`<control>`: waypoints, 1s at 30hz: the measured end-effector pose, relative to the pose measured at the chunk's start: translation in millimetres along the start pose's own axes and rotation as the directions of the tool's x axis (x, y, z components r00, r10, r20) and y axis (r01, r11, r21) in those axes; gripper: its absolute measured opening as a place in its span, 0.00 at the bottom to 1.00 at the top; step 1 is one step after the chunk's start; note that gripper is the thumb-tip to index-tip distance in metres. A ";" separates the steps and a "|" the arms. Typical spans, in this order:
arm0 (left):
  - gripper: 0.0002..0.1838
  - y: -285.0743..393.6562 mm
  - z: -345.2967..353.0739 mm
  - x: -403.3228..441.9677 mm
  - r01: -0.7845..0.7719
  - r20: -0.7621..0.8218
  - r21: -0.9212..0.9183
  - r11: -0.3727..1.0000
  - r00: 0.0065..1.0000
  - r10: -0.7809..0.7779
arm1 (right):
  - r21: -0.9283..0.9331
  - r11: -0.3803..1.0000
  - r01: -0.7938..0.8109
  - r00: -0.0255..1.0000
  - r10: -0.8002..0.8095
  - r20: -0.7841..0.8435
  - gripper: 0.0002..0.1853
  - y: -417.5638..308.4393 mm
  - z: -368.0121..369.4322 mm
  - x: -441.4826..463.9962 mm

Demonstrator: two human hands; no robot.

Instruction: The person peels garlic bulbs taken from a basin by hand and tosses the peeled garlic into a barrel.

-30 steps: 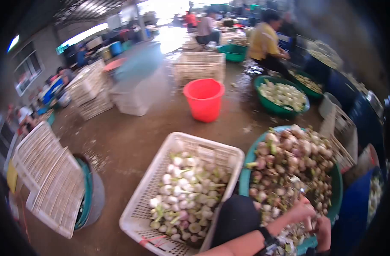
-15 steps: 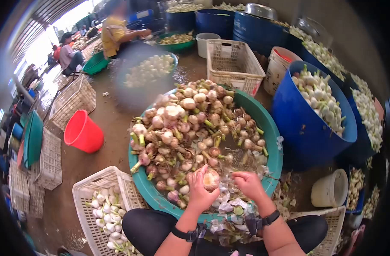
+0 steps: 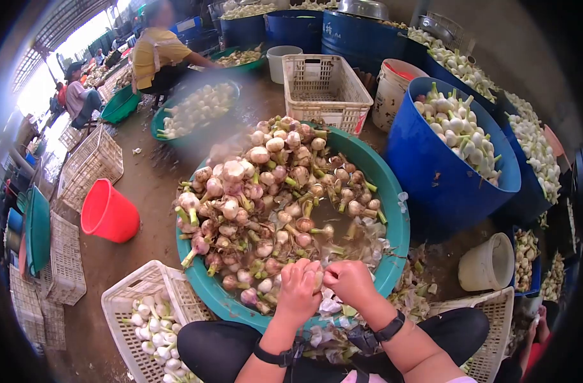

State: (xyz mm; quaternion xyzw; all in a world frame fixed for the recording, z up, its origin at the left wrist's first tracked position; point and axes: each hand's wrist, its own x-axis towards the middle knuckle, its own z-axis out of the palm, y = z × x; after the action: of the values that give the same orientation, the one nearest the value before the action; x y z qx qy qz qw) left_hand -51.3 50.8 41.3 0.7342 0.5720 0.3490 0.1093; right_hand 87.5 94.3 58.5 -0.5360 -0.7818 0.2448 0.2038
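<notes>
Over the near side of a big green tub [image 3: 397, 217], my left hand [image 3: 299, 288] has its fingers wrapped round a garlic bulb [image 3: 318, 279], mostly hidden by the fingers. My right hand [image 3: 352, 282] is closed right beside that bulb; whatever its fingertips pinch is too small to make out. Unpeeled garlic bulbs [image 3: 259, 191] with cut green stems are heaped in the tub, some in murky water. Loose skins [image 3: 333, 303] lie at the tub's near edge.
A white crate [image 3: 122, 306] of peeled garlic stands at the left, a red bucket [image 3: 111, 212] beyond it. Blue barrel [image 3: 445, 172] of garlic and white bucket [image 3: 487, 263] are at the right. An empty crate [image 3: 326, 96] is behind the tub. A person in yellow [image 3: 160, 54] sits at the back left.
My right hand has moved left to meet the bulb in my left hand, whose fingers now cover more of it. The view has shifted slightly; a second ago it faced farther left.
</notes>
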 end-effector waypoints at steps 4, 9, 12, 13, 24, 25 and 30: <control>0.28 5.8 -1.9 -0.7 0.052 -0.011 -0.172 0.984 0.998 -0.054 | 0.167 0.961 -0.219 0.973 0.202 0.111 0.11 30.8 3.0 -3.3; 0.28 -10.8 -13.1 -4.4 0.293 0.102 -0.780 0.553 0.931 -0.349 | -0.446 0.851 -0.277 0.849 0.434 0.301 0.14 98.8 8.8 -28.6; 0.29 -27.1 -3.7 -11.0 0.331 0.302 -0.943 0.015 0.876 -0.375 | 0.176 0.983 -0.043 0.999 0.041 0.013 0.23 90.7 10.2 -31.0; 0.29 -25.1 -2.5 -9.7 0.336 0.307 -0.942 0.018 0.879 -0.366 | 0.604 0.766 -0.219 0.969 0.098 0.228 0.25 59.1 1.2 -23.9; 0.36 -21.1 0.5 -7.7 0.553 0.454 -0.642 0.530 0.832 -0.319 | 0.396 0.909 -0.130 0.990 0.097 0.103 0.13 10.3 18.3 -37.0; 0.37 -15.6 -2.0 -3.8 0.579 0.494 -0.663 0.474 0.814 -0.305 | 0.423 0.860 -0.286 0.954 0.214 0.210 0.13 13.0 15.5 -33.3; 0.43 -13.3 6.5 -8.3 0.521 0.494 -0.738 0.429 0.850 -0.182 | 0.662 -0.167 -0.731 0.644 0.155 0.749 0.15 52.4 30.0 -34.9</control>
State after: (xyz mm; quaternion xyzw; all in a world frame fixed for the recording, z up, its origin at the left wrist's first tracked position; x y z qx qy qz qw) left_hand -58.1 49.1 25.9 0.4928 0.4391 0.4192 0.6234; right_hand 120.7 72.7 1.1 -0.4212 -0.1603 0.8632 0.2276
